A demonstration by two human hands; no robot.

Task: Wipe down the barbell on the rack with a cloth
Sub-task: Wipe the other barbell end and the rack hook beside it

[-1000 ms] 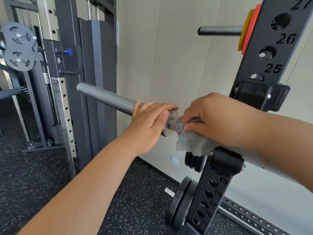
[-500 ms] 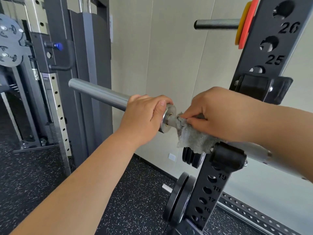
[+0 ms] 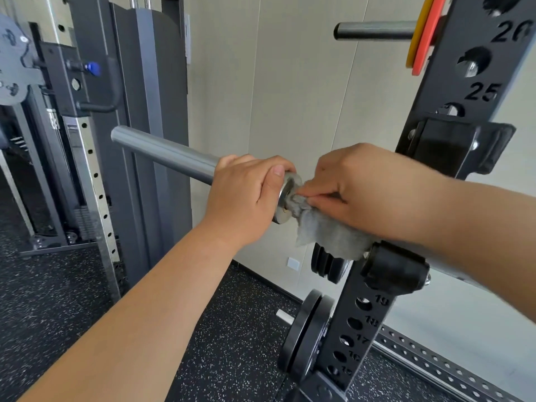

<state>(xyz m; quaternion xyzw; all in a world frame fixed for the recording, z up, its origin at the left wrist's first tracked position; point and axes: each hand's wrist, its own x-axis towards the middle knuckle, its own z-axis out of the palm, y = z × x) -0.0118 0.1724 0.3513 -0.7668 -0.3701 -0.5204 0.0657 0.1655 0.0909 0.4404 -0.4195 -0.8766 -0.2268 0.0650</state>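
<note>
The grey steel barbell [image 3: 162,153] lies across the black rack upright [image 3: 452,158], its sleeve pointing up and left. My left hand [image 3: 246,198] grips the sleeve just left of the shiny collar [image 3: 287,198], thumb against the collar's edge. My right hand [image 3: 356,190] pinches a grey cloth [image 3: 324,230] round the thin shaft right beside the collar. The cloth's loose end hangs down over the black J-hook [image 3: 397,268]. The rest of the shaft is hidden behind my right forearm.
Black weight plates [image 3: 304,335] hang on a low peg of the rack. A higher peg [image 3: 374,30] carries yellow and red plates. A cable machine [image 3: 95,111] stands at the left. A beige wall is close behind, and speckled rubber floor lies below.
My right hand has slid the cloth left along the shaft until it sits against the collar. The left hand keeps its grip on the sleeve.
</note>
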